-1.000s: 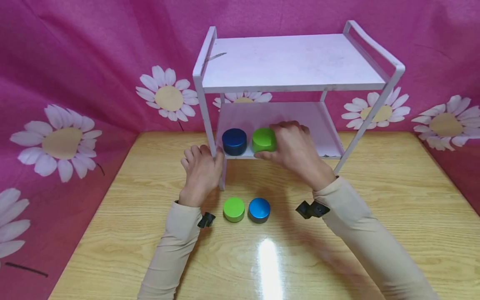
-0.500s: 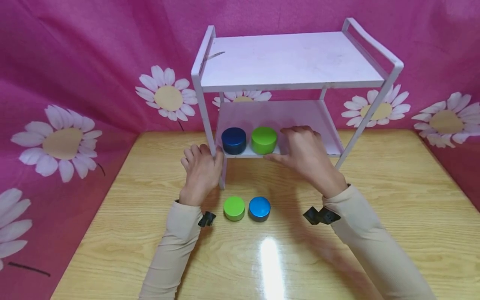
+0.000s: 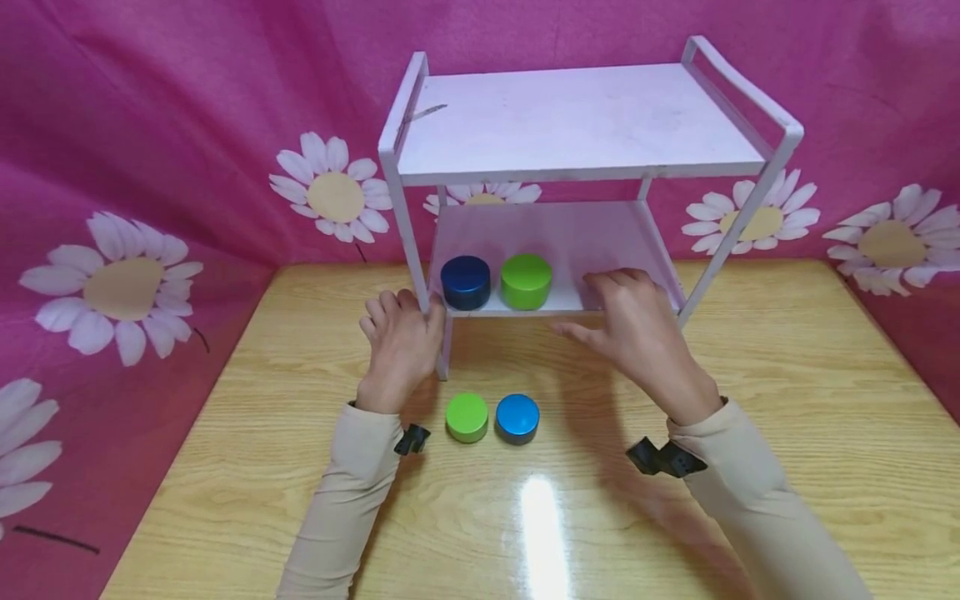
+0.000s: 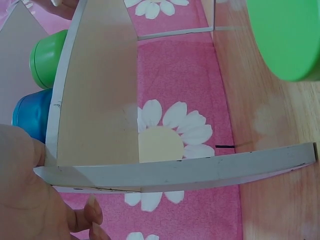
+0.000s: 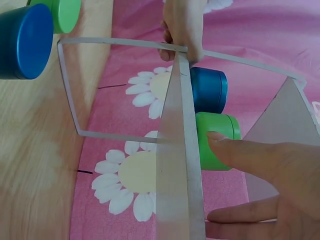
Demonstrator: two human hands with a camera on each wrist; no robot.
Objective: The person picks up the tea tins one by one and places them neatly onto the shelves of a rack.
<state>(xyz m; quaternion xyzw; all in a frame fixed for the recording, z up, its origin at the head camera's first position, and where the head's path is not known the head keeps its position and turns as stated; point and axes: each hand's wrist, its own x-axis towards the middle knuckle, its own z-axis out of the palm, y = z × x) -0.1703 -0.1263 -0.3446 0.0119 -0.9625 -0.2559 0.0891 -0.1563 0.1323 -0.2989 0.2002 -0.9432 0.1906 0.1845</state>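
A white two-tier rack (image 3: 585, 125) stands on the table. My left hand (image 3: 401, 346) holds its front left post at the lower shelf, thumb on one side and fingers on the other. On the lower shelf (image 3: 585, 237), a dark blue round tin (image 3: 466, 283) and a green round tin (image 3: 527, 282) sit side by side near the front edge. My right hand (image 3: 645, 329) is right of the green tin, apart from it, with thumb and fingers spread and nothing between them. Another green tin (image 3: 467, 417) and a brighter blue tin (image 3: 517, 418) stand on the table in front of the rack.
The wooden table (image 3: 300, 467) reaches back to a pink cloth backdrop (image 3: 187, 100) with daisies. The rack's upper shelf hangs over the lower one, and its right front post (image 3: 738, 229) rises close to my right hand. Each wrist carries a small black camera mount (image 3: 666, 457).
My right hand has let go of the green tin on the lower shelf and drawn back to the right and toward me. My left hand stays on the post.
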